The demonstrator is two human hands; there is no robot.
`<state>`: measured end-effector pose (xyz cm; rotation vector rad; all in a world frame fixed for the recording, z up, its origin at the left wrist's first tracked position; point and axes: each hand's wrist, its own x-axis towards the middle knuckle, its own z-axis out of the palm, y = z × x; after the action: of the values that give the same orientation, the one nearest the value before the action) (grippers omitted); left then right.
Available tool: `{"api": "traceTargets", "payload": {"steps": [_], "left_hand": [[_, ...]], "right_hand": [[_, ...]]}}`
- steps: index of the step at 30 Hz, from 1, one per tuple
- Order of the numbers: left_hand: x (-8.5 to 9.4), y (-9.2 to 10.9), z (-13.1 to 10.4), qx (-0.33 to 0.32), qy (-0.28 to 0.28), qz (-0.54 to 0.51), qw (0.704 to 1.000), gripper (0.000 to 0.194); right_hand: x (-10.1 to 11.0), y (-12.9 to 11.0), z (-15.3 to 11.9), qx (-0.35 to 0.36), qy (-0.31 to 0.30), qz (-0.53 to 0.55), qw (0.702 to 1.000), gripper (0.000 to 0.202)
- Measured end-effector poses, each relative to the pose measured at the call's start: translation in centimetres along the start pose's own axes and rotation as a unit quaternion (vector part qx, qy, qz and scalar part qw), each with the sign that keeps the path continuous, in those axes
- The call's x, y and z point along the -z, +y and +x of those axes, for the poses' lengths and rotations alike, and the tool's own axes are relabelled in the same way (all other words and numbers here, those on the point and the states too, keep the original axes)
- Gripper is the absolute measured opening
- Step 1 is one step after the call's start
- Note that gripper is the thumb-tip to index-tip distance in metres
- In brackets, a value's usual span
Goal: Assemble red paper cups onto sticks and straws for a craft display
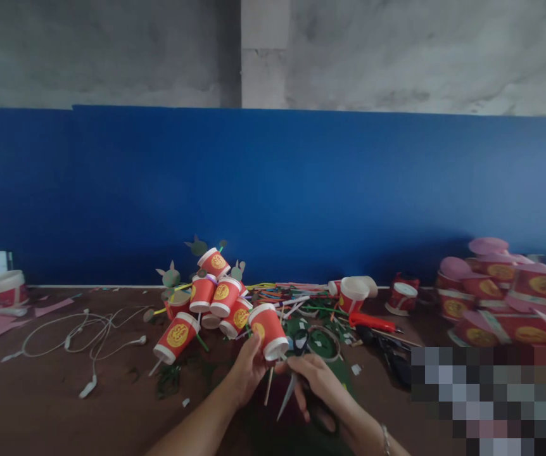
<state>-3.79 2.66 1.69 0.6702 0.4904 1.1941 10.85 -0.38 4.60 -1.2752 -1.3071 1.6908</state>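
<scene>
the red paper cup with white ends and a round yellow picture [268, 330] is up off the brown table [125, 418], in front of the person, near the middle. its long way runs mostly up and down, but it leans — the top end tips left and away, the low end tips right and toward the person. a thin pale wooden stick [268, 387] shows just under the cup and points down.

left of it is a heap of red and white paper cups [222, 296], leaning all sorts of ways, with grey-green paper bunny heads [171, 277] poking out. its nearest cups sit just beside the held one. behind are thin bright coloured strips [277, 292], and on the right lie dark green scraps [323, 345]. a bright red hand tool [376, 323] is farther right. white wired earphones [104, 329] curl on the far left, well apart. far right is a pile of red cups with pink paper [534, 288].

the left hand [248, 367] has its grip curled snug round the cup's left side. the right hand [320, 383] has bent fingers closed round black and silver scissors [287, 398], tip down and left. its thumb side is by the cup's low end — i can't tell if it touches.
</scene>
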Motion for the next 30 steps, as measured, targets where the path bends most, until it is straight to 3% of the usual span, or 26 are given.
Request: {"api": "traceTargets", "payload": {"steps": [4,8,14,18,25,27,30], "left_hand": [[-0.2,0.6,-0.2,0.070,-0.023,-0.012,0.997,0.038],[-0.3,0.9,-0.5,0.093,-0.018,0.001,0.996,0.039],[-0.3,0.6,-0.5,0.051,-0.002,0.020,0.998,0.037],[-0.1,0.1,-0.2,0.020,0.002,0.026,0.999,0.037],[0.2,-0.1,-0.1,0.030,0.039,0.032,0.998,0.046],[0.2,-0.1,-0.2,0.040,0.047,0.035,0.997,0.045],[0.2,-0.1,-0.2,0.043,0.041,0.036,0.998,0.043]], "right_hand": [[0.5,0.4,0.4,-0.003,0.001,0.097,0.995,0.044],[0.3,0.7,0.3,0.004,-0.001,0.103,0.995,0.043],[-0.1,-0.3,-0.1,-0.015,0.003,0.001,1.000,0.051],[-0.5,-0.2,-0.5,0.017,0.035,-0.103,0.994,0.048],[-0.5,0.1,-0.9,0.160,0.131,-0.319,0.925,0.054],[-0.5,0.0,-0.9,0.144,0.122,-0.289,0.939,0.052],[-0.3,-0.3,-0.7,0.063,0.060,-0.157,0.984,0.047]]}}
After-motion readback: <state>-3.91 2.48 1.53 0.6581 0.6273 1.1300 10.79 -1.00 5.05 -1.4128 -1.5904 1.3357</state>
